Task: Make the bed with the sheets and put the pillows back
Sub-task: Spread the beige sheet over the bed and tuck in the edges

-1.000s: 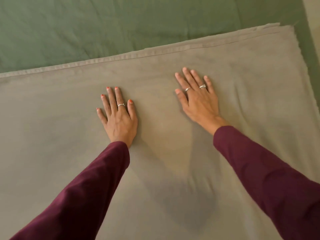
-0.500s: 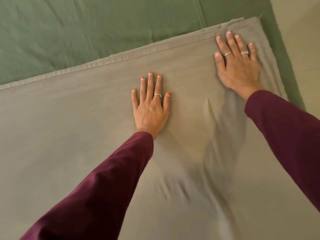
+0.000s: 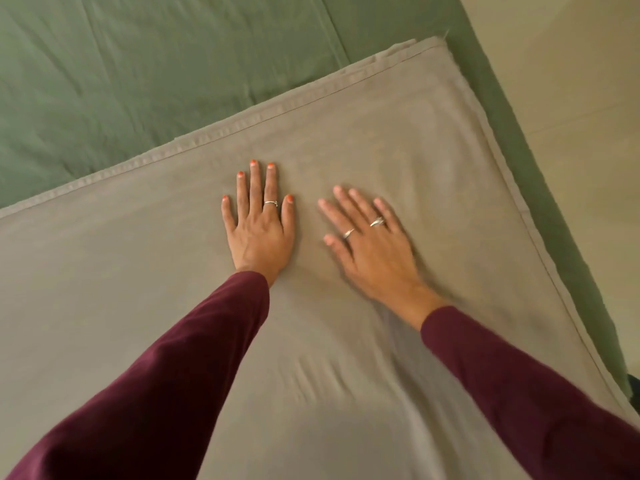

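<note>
From where I sit, the bed (image 3: 156, 74) fills most of the view, covered in one green fitted sheet (image 3: 207, 46) that looks taut apart from a few soft creases. I judge that layer needs no more handling.

Over it lies one grey-brown top sheet (image 3: 433, 161), spread across the near part of the bed, its hemmed edge (image 3: 242, 124) running slantwise across the view and ending at a corner (image 3: 434, 43) near the bed's right side. At that corner I can see several layers stacked, so the sheet seems folded over on itself. I would treat it as light, limp and a little slippery over the green cloth: it ripples under a push, as the small wrinkles (image 3: 318, 379) between my forearms show. To shift it I would pinch the hem or the corner, where the stitching gives some stiffness; to smooth it, flat palms stroking outward should do.

Two hands are in view. My left hand (image 3: 259, 230) lies flat on the top sheet, fingers straight and close together, gripping nothing. My right hand (image 3: 370, 244) is just beside it, also flat with fingers spread on the cloth, somewhat blurred, holding nothing.

Three rings in all: one on the left, two on the right. Pillows: none in view.
</note>
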`<state>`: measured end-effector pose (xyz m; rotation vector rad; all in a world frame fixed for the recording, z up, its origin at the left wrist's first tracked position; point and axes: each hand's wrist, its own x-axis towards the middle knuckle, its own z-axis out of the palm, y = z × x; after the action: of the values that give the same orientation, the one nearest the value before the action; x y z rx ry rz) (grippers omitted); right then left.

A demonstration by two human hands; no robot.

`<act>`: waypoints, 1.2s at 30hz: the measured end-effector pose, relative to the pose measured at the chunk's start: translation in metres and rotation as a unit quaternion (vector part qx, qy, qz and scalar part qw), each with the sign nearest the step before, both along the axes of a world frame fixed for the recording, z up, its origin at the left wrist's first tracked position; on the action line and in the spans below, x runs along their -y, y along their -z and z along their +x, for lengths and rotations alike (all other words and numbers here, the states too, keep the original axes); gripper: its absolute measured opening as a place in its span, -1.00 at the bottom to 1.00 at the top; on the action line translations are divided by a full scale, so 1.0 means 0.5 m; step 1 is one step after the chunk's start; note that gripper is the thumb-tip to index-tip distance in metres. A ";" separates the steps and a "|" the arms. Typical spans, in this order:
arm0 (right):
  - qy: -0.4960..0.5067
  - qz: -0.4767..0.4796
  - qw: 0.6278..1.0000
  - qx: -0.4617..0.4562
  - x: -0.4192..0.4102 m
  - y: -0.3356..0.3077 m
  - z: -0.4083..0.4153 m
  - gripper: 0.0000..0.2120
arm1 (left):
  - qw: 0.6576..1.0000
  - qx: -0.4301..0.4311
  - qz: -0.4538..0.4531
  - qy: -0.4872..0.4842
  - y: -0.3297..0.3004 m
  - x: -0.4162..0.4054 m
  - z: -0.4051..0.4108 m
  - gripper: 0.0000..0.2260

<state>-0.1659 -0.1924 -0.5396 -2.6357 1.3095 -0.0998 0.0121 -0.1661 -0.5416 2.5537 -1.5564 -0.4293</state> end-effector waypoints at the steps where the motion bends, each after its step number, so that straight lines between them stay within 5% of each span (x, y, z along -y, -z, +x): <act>1: 0.019 -0.008 1.000 -0.011 0.027 -0.001 -0.028 -0.52 | 1.000 -0.002 0.002 -0.001 -0.001 0.001 -0.001 -0.51; 7: 0.118 -0.033 0.991 -0.045 0.129 -0.016 -0.151 -0.54 | 0.999 -0.035 0.015 0.012 -0.017 -0.008 0.009 -0.51; 15: 0.134 0.022 0.988 -0.079 0.110 -0.050 -0.149 -0.50 | 0.999 -0.039 0.018 -0.008 -0.032 -0.181 -0.007 -0.54; 26: -0.049 0.127 0.990 0.036 -0.424 -0.054 0.030 -0.54 | 0.976 -0.070 0.068 -0.196 -0.053 -0.472 -0.082 -0.55; 30: -0.049 0.086 0.995 -0.021 -0.359 -0.024 -0.090 -0.56 | 0.974 -0.083 0.054 -0.204 -0.053 -0.498 -0.096 -0.51; 36: 0.156 0.042 0.981 -0.108 -0.207 -0.076 -0.370 -0.52 | 0.979 -0.106 0.045 -0.166 -0.070 -0.512 -0.125 -0.52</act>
<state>-0.3508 -0.0888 -0.5018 -2.4032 1.7498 0.1978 -0.0503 0.0900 -0.5064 2.6603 -1.0374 -0.7124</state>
